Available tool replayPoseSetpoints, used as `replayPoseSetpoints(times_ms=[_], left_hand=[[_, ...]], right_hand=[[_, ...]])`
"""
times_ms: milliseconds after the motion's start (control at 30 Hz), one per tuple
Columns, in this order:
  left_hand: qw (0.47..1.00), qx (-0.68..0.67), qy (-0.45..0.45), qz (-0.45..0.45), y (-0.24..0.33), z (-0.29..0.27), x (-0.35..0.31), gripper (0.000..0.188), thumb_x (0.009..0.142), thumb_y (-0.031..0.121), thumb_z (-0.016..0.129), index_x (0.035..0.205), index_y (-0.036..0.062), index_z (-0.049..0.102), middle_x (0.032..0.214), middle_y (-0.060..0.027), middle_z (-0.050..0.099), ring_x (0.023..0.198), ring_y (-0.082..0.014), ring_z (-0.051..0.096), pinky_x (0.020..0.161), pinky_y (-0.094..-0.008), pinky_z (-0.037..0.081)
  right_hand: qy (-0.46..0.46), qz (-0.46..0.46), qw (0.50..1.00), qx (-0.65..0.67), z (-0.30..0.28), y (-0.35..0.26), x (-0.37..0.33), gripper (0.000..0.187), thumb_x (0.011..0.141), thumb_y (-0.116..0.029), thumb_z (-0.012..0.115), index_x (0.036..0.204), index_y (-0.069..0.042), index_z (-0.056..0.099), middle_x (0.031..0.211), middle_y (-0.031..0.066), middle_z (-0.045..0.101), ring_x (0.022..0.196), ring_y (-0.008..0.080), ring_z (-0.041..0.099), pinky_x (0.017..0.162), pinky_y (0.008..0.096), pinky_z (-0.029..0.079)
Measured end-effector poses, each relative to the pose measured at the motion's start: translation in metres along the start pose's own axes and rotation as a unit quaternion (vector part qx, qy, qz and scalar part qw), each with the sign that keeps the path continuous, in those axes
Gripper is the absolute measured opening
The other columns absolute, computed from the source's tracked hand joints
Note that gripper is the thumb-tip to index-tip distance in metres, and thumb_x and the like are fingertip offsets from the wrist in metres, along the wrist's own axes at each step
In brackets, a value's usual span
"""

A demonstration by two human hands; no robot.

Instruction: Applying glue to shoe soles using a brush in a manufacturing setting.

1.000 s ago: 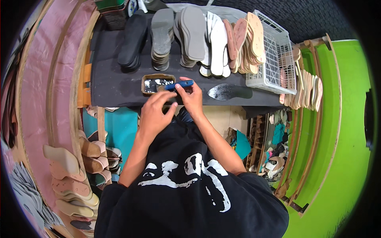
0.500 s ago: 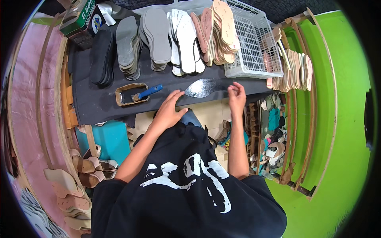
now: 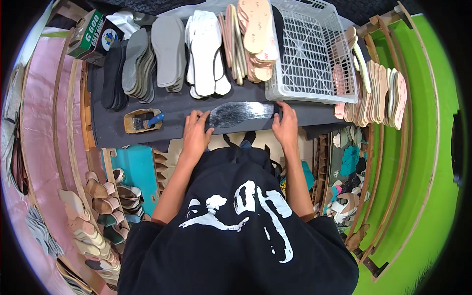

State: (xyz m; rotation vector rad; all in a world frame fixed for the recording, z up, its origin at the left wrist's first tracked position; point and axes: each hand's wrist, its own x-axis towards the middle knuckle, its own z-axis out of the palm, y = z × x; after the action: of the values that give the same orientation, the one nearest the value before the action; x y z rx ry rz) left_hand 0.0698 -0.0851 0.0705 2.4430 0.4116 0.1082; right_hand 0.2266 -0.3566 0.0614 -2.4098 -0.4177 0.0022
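Observation:
A glossy black insole (image 3: 240, 113), wet-looking on top, lies crosswise at the front of the dark-covered table. My left hand (image 3: 196, 132) has its fingers and thumb closed about the insole's left end. At the opposite end my right hand (image 3: 285, 123) grips the edge between thumb and fingers. Left of my hands, a small cut-open tan container (image 3: 129, 123) holds a brush with a blue handle (image 3: 156, 119); dark liquid seems to coat its inside.
Along the table's back stand stacks of black (image 3: 114, 73), grey (image 3: 168, 51), white (image 3: 204, 54) and beige insoles (image 3: 255, 27). A white plastic crate (image 3: 314, 93) sits right of them. More insoles (image 3: 373, 93) line the right rack; a green tin (image 3: 93, 37) stands back left.
Both hands have closed in on the insole's ends. The insole looks turned level and shifted slightly left; the whole view has also swung, so the table's things appear farther left.

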Motion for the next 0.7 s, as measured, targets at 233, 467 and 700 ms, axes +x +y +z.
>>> replayPoseSetpoints(times_ms=[233, 467, 700], left_hand=[[0.994, -0.004, 0.073, -0.085, 0.008, 0.018, -0.003, 0.058, 0.078, -0.002, 0.089, 0.132, 0.0081, 0.071, 0.127, -0.0154, 0.06, 0.12, -0.0388, 0.058, 0.106, -0.0461, 0.048], [0.992, -0.006, 0.107, -0.069, 0.02, 0.019, -0.005, 0.056, 0.082, -0.004, 0.085, 0.134, 0.0056, 0.066, 0.128, -0.0162, 0.06, 0.121, -0.0398, 0.058, 0.105, -0.0475, 0.047], [0.985, -0.107, 0.11, -0.079, 0.026, 0.01, -0.03, 0.074, 0.083, -0.009, 0.083, 0.151, 0.0071, 0.059, 0.124, -0.0121, 0.06, 0.105, -0.026, 0.061, 0.098, -0.0368, 0.052]], right_hand=[[-0.053, -0.045, 0.995, 0.071, -0.01, 0.012, 0.006, 0.038, 0.093, 0.003, 0.065, 0.131, -0.002, 0.067, 0.131, 0.0212, 0.071, 0.125, 0.0436, 0.062, 0.111, 0.0484, 0.048], [-0.101, 0.033, 0.979, 0.173, -0.023, 0.014, 0.011, 0.035, 0.093, 0.005, 0.065, 0.127, -0.003, 0.066, 0.125, 0.0204, 0.069, 0.119, 0.039, 0.066, 0.105, 0.0455, 0.053], [-0.103, 0.16, 0.931, 0.31, -0.031, 0.018, 0.0, 0.031, 0.098, 0.008, 0.06, 0.128, 0.001, 0.063, 0.125, 0.0176, 0.071, 0.116, 0.0237, 0.07, 0.101, 0.0347, 0.057]])
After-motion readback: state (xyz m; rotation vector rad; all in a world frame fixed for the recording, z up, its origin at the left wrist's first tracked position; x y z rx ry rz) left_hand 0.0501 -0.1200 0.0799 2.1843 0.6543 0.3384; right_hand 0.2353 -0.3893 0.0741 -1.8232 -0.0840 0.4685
